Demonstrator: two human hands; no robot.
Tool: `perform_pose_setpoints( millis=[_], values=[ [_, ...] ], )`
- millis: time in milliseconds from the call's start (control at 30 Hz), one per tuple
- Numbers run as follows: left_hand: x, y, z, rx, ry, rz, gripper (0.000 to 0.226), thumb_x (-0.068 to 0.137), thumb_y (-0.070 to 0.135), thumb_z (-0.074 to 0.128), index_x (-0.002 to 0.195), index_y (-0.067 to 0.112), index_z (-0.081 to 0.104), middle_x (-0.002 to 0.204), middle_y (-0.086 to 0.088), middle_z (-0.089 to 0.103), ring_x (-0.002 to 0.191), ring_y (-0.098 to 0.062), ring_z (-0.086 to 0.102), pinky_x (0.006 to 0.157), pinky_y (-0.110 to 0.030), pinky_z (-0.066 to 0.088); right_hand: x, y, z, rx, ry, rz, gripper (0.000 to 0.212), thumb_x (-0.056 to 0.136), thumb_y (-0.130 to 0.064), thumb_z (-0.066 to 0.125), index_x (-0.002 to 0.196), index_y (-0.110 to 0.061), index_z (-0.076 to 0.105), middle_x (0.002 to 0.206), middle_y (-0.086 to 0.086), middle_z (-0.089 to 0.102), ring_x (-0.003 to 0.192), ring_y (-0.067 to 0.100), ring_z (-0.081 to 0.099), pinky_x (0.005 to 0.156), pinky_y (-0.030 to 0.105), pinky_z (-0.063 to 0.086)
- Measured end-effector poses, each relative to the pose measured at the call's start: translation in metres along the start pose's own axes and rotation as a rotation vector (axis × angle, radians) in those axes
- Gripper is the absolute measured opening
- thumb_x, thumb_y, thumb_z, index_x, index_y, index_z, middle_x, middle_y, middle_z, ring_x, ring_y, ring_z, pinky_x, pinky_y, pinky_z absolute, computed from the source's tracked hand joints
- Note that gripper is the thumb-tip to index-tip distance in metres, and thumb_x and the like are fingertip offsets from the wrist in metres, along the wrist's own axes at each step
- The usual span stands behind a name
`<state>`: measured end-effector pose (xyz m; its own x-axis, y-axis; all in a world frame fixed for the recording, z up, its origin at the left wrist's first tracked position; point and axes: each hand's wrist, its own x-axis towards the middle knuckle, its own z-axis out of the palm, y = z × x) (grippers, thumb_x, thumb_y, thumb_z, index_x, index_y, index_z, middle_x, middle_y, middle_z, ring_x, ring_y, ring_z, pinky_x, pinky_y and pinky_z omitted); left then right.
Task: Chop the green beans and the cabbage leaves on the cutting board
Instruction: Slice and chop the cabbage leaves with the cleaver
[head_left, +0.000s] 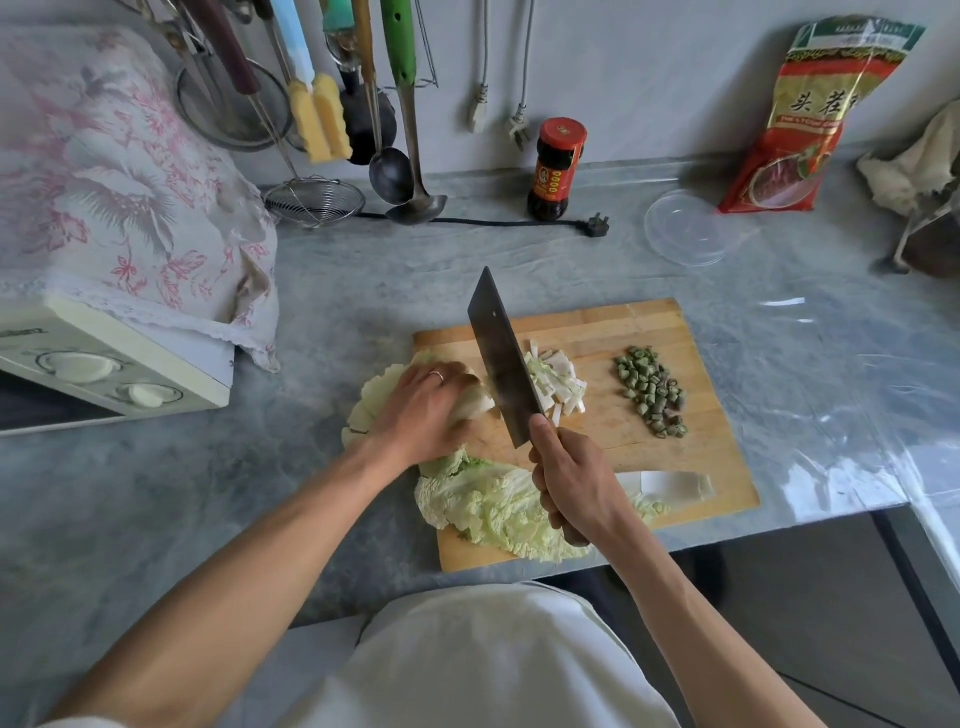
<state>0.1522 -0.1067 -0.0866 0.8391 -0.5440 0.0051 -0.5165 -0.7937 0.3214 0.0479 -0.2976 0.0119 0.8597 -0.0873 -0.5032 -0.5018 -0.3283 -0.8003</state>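
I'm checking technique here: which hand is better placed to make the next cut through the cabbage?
The right hand. It already grips the cleaver, whose blade stands beside the cabbage leaves. The left hand is busy pressing those leaves onto the cutting board.

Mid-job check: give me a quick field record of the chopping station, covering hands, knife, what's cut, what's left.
left hand: presses down on the cabbage leaf being cut
right hand: grips the cleaver by its handle, blade beside the left hand's fingers
green beans: chopped, in a pile on the right of the cutting board
cabbage strips: cut pile right of the blade
whole cabbage leaf: uncut, on the board's near edge
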Motion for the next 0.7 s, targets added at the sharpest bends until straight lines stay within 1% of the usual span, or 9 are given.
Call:
perform_pose_setpoints(
  millis=[100, 167, 233, 300, 367, 433, 533, 700],
  values=[
    [-0.005, -0.006, 0.0, -0.043, 0.033, 0.011, 0.054, 0.074, 0.028, 0.08, 0.125, 0.017, 0.066, 0.134, -0.009, 0.062, 0.125, -0.03, 0.056, 0.11, -0.046, 0.037, -0.001, -0.001, 0.001, 0.001, 0.002, 0.008, 0.052, 0.103, -0.052, 0.039, 0.081, -0.007, 0.052, 0.059, 0.004, 0.049, 0.042, 0.017, 0.048, 0.039, 0.028, 0.039],
    [-0.009, -0.007, 0.0, -0.038, 0.064, 0.026, 0.055, 0.075, 0.03, 0.08, 0.127, 0.017, 0.065, 0.139, -0.01, 0.058, 0.131, -0.032, 0.05, 0.113, -0.051, 0.035, -0.001, -0.002, 0.002, -0.007, -0.003, 0.003, 0.052, 0.103, -0.052, 0.039, 0.082, -0.006, 0.052, 0.06, 0.005, 0.05, 0.042, 0.017, 0.048, 0.038, 0.028, 0.039],
    [-0.014, -0.005, 0.002, -0.033, 0.131, 0.044, 0.053, 0.076, 0.033, 0.079, 0.125, 0.018, 0.066, 0.139, -0.009, 0.057, 0.133, -0.032, 0.047, 0.114, -0.052, 0.034, -0.002, -0.003, 0.003, -0.025, -0.003, -0.01, 0.053, 0.103, -0.051, 0.039, 0.082, -0.004, 0.053, 0.06, 0.006, 0.05, 0.042, 0.017, 0.048, 0.038, 0.027, 0.04],
    [-0.018, -0.003, 0.007, -0.03, 0.215, 0.087, 0.04, 0.079, 0.032, 0.075, 0.117, 0.019, 0.071, 0.13, -0.005, 0.063, 0.126, -0.029, 0.052, 0.11, -0.049, 0.039, -0.003, -0.003, 0.005, -0.042, 0.0, -0.018, 0.055, 0.103, -0.051, 0.038, 0.082, -0.002, 0.053, 0.061, 0.007, 0.05, 0.043, 0.017, 0.049, 0.039, 0.028, 0.041],
    [-0.022, -0.001, 0.014, -0.023, 0.258, 0.112, 0.03, 0.083, 0.028, 0.071, 0.111, 0.018, 0.074, 0.119, -0.002, 0.069, 0.115, -0.026, 0.059, 0.104, -0.044, 0.044, -0.003, -0.003, 0.006, -0.071, -0.002, -0.028, 0.061, 0.102, -0.052, 0.038, 0.081, 0.003, 0.053, 0.062, 0.009, 0.05, 0.046, 0.019, 0.049, 0.041, 0.029, 0.042],
    [-0.025, 0.0, 0.018, -0.031, 0.256, 0.081, 0.028, 0.085, 0.028, 0.066, 0.11, 0.018, 0.075, 0.115, -0.001, 0.072, 0.108, -0.025, 0.064, 0.1, -0.04, 0.047, -0.003, -0.002, 0.007, -0.113, -0.007, -0.038, 0.067, 0.102, -0.052, 0.037, 0.086, 0.011, 0.052, 0.064, 0.01, 0.051, 0.047, 0.021, 0.05, 0.04, 0.028, 0.042],
    [-0.025, 0.003, 0.016, -0.036, 0.232, 0.041, 0.031, 0.087, 0.03, 0.058, 0.109, 0.018, 0.076, 0.115, 0.0, 0.073, 0.107, -0.023, 0.066, 0.098, -0.038, 0.049, -0.005, -0.001, 0.006, -0.17, -0.021, -0.067, 0.067, 0.102, -0.052, 0.036, 0.089, 0.012, 0.052, 0.066, 0.014, 0.051, 0.047, 0.023, 0.049, 0.036, 0.026, 0.04],
    [-0.024, 0.005, 0.014, -0.041, 0.211, 0.012, 0.026, 0.086, 0.024, 0.067, 0.11, 0.018, 0.076, 0.116, 0.0, 0.073, 0.11, -0.023, 0.067, 0.1, -0.038, 0.048, -0.004, -0.005, 0.007, -0.232, -0.029, -0.116, 0.063, 0.104, -0.049, 0.035, 0.087, 0.009, 0.053, 0.065, 0.012, 0.051, 0.044, 0.021, 0.051, 0.035, 0.027, 0.041]
  ],
)
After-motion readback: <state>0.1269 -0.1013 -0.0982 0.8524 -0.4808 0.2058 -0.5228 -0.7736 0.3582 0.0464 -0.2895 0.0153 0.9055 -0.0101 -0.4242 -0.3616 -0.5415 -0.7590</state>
